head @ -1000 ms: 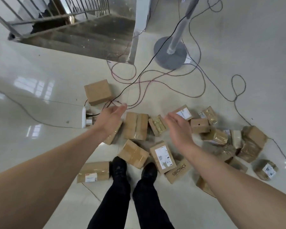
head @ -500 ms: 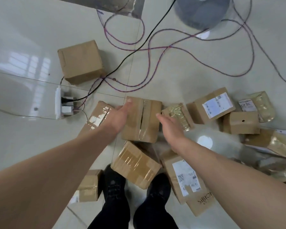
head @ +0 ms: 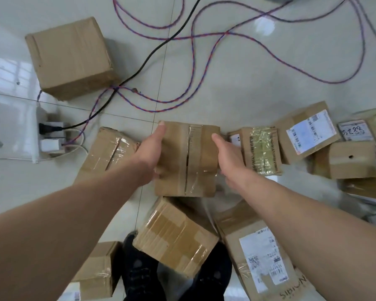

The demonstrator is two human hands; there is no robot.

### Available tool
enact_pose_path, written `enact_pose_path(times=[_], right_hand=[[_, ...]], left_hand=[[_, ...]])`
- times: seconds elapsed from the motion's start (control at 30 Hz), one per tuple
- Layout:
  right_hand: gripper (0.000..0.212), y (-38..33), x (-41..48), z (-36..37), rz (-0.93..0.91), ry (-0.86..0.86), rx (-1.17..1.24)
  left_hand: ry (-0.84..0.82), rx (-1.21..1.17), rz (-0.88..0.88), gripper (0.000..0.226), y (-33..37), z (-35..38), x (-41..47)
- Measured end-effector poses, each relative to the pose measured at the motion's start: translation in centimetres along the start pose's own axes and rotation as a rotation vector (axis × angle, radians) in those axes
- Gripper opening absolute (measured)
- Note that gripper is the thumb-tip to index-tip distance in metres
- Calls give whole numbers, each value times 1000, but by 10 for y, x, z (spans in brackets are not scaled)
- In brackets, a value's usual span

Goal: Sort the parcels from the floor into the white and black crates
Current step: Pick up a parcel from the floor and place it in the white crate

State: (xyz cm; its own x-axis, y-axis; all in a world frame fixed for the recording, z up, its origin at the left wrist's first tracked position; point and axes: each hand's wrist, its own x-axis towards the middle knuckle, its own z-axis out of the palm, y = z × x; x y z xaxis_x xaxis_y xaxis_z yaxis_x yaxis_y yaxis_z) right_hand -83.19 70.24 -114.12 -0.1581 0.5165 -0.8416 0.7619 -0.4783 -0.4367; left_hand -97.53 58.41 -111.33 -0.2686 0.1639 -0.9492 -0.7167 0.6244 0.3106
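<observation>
Glossy pale tiles [head: 237, 79] carry a scatter of cardboard parcels. Nearest, a tilted parcel [head: 176, 237] overlaps the black shoes [head: 139, 270]. A labelled parcel [head: 263, 257] lies just right of it, under the right forearm. Beyond, the left hand [head: 149, 155] and right hand [head: 228, 157] clasp the taped box [head: 187, 157] by opposite sides, thumbs on top. Whether it is off the floor cannot be told. A flat parcel [head: 109, 148] lies beside it on the left, a yellow-taped one [head: 261, 148] on the right. Farther off sit a power strip [head: 50, 140], a big box [head: 71, 57] and looping cables [head: 195, 40].
</observation>
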Motion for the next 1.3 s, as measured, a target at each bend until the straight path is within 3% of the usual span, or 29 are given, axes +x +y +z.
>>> enact_pose_path(times=[0.03,0.17,0.23,0.4,0.5,0.63,0.67,0.73,0.77,0.87,1.0,1.13,1.23,1.3], right_hand=[[80,1,2,0,4,18,114],[52,-8,-6,-12,9,178,526],[53,-2,-12,-19,23,220,626],[66,28,-24,-20,103,125,365],[56,31,-27,-10,141,23,287],[45,32,-26,2,70,62,131],[56,36,-22,4,62,59,104],[101,47,-11,3,71,16,102],[110,43,-16,3,90,9,136],[89,35,-27,2,136,-26,194],[82,29,-23,-3,-14,212,-97],[85,5,-7,-15,-215,132,-210],[74,-5,7,-15,-164,-12,-228],[57,-5,7,-14,-131,-25,-154]], left_hand=[[14,-41,3,69,2,0,-1],[114,-274,95,63,8,-7,1],[195,-321,87,61,5,-16,0],[35,-89,-93,86,-16,-28,-5],[-22,-14,-129,86,-22,-21,-8],[-24,53,-119,78,-33,-7,-10],[-8,44,-95,72,-35,-4,-12],[1,-2,5,53,-30,3,-18],[16,-4,77,42,-23,5,-18],[46,-29,305,42,3,9,-11],[203,86,465,49,5,8,-9],[232,104,282,41,-24,0,0],[153,-35,115,66,-20,0,11],[157,-70,67,68,-13,3,13]])
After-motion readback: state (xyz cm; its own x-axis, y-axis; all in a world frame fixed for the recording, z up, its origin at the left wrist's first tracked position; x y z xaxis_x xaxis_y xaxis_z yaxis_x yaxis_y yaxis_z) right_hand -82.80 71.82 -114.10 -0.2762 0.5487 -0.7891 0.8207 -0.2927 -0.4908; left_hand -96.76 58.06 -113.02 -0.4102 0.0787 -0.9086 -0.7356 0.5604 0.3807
